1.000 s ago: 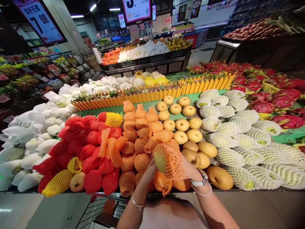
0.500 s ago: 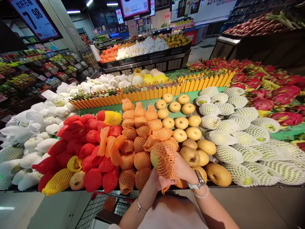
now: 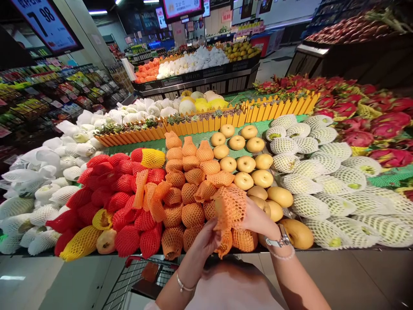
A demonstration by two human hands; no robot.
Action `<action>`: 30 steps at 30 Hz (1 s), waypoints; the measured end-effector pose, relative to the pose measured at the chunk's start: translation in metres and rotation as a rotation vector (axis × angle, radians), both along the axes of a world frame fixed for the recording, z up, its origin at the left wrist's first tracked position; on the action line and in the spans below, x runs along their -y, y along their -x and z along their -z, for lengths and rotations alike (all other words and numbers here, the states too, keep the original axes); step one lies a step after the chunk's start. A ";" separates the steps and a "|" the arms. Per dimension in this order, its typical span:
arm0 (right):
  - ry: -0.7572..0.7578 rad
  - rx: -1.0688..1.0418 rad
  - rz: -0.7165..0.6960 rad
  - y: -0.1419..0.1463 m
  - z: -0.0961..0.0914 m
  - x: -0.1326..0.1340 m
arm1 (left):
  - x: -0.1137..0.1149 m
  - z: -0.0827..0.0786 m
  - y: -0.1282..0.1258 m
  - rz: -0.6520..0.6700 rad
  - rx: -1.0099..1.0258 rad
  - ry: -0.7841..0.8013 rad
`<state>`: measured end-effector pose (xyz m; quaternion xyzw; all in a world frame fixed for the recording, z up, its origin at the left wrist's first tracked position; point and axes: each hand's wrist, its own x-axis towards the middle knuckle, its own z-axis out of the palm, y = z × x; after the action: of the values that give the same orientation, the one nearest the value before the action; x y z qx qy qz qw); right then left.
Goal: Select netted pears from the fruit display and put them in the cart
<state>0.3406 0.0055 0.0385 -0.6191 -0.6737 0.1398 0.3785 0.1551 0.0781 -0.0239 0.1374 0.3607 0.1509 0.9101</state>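
Observation:
A fruit wrapped in an orange foam net sleeve [image 3: 229,207] is held up over the front row of the display. My right hand [image 3: 258,220] grips it from the right, fingers closed around it. My left hand [image 3: 206,239] pinches the sleeve's loose lower end from below. The net hides the fruit's skin. Directly under and behind it lie several more orange-netted fruits [image 3: 190,189]. A watch and a bracelet are on my right wrist, a bracelet on my left.
Bare yellow pears [image 3: 245,164] lie right of the orange pile, white-netted fruit [image 3: 322,172] further right, red-netted fruit [image 3: 119,198] to the left. A yellow picket divider [image 3: 206,125] runs behind. A wire shopping cart [image 3: 135,280] stands against the stand's front edge. Dragon fruit [image 3: 371,129] fills the far right.
The fruit's yellow-green skin showed at the sleeve's left opening; now the net covers it. My left hand slid from the fruit's underside to the sleeve's hanging end.

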 end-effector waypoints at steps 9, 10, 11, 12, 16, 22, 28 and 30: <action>0.084 -0.145 -0.015 0.005 -0.003 0.009 | 0.021 -0.014 0.020 -0.806 -0.036 -1.047; 0.095 -0.138 -0.011 0.008 -0.004 0.008 | 0.025 -0.012 0.022 -0.843 -0.054 -1.387; 0.111 -0.120 -0.003 0.011 -0.006 0.007 | 0.027 -0.012 0.024 -0.789 -0.088 -1.647; 0.129 -0.095 0.004 0.015 -0.007 0.007 | 0.027 -0.012 0.024 -0.683 -0.140 -1.793; 0.179 -0.043 -0.020 0.026 -0.012 0.005 | 0.015 -0.024 0.015 -0.416 -0.368 -1.491; 0.152 -0.058 -0.056 0.027 -0.013 0.009 | -0.003 -0.020 0.012 -0.496 -0.331 -1.058; 0.059 -0.159 -0.003 0.021 -0.019 0.012 | -0.019 -0.014 0.019 -0.890 -0.205 -0.866; 0.071 -0.147 -0.031 0.022 -0.018 0.012 | -0.021 -0.023 0.017 -0.972 -0.134 -0.855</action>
<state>0.3189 -0.0061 0.0566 -0.6097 -0.6482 0.2147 0.4025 0.1378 0.0989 -0.0009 0.3176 0.3460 0.6667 0.5788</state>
